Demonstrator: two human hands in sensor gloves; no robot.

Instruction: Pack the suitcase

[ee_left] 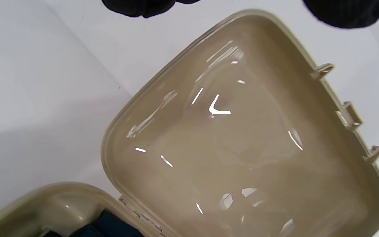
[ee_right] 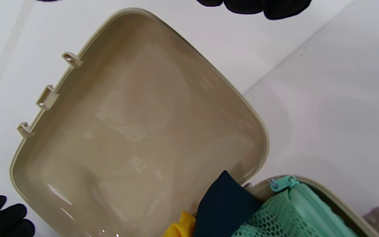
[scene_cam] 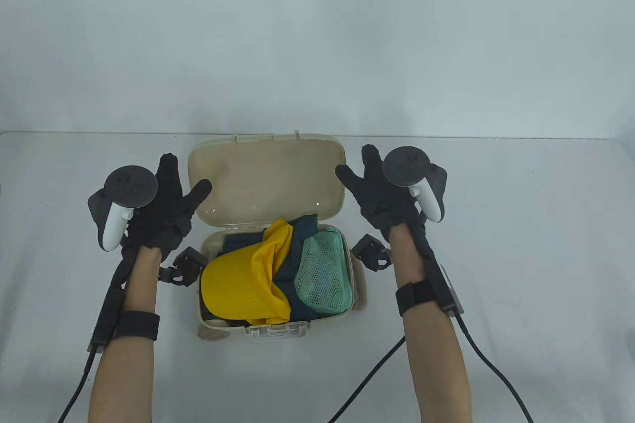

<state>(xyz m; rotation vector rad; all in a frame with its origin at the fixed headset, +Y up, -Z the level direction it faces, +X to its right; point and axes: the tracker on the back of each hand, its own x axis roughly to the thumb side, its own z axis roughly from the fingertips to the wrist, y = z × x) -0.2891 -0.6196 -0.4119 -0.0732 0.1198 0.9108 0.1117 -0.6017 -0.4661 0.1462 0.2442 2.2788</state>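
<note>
Suitcase [scene_cam: 270, 331] lid [scene_cam: 265, 177] stands open between 2 hands.

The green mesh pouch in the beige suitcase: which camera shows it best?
The table view: the green mesh pouch lies whole, on the suitcase's right side beside dark blue clothing. The right wrist view catches only its zippered top corner. The left wrist view misses it entirely.

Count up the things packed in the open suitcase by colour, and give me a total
Yellow: 1, the yellow garment
Navy: 1, the navy cloth
Green: 1, the green mesh pouch
Total: 3 showing in the beige suitcase; anything beneath them is hidden.
</note>
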